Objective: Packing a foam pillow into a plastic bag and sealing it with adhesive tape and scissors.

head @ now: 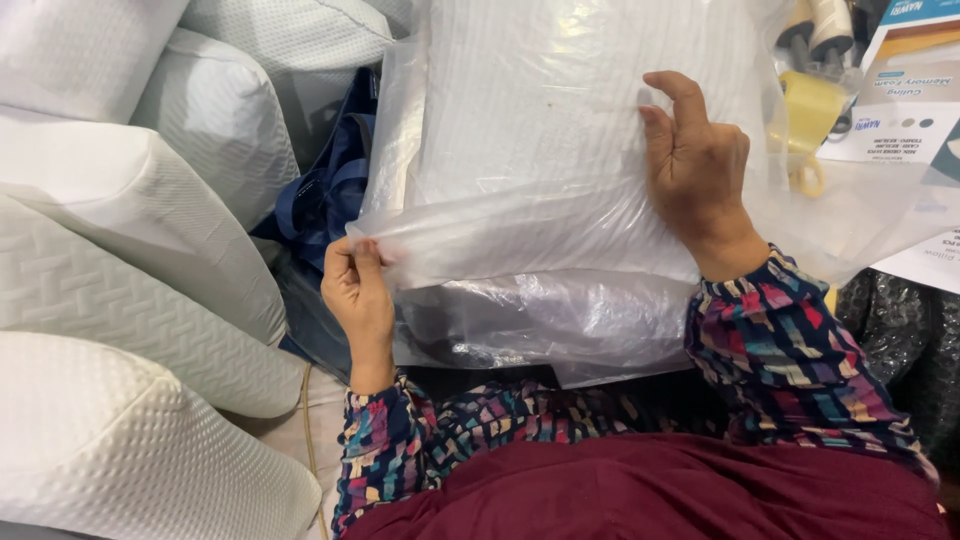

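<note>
Head view, nearest first: the left hand (358,290) pinches the loose edge of a clear plastic bag (520,240) between thumb and fingertips, low at the bag's left corner. Further out, the right hand (697,170) lies half open against the white pillow (580,100) inside the bag, fingers curled onto the film. To do this well, it looks wise to keep the pinched edge taut while the flat hand steadies the pillow, so the film slides without tearing. Bare white pillows (110,290) are stacked at left; tape rolls (815,100) lie far right.
</note>
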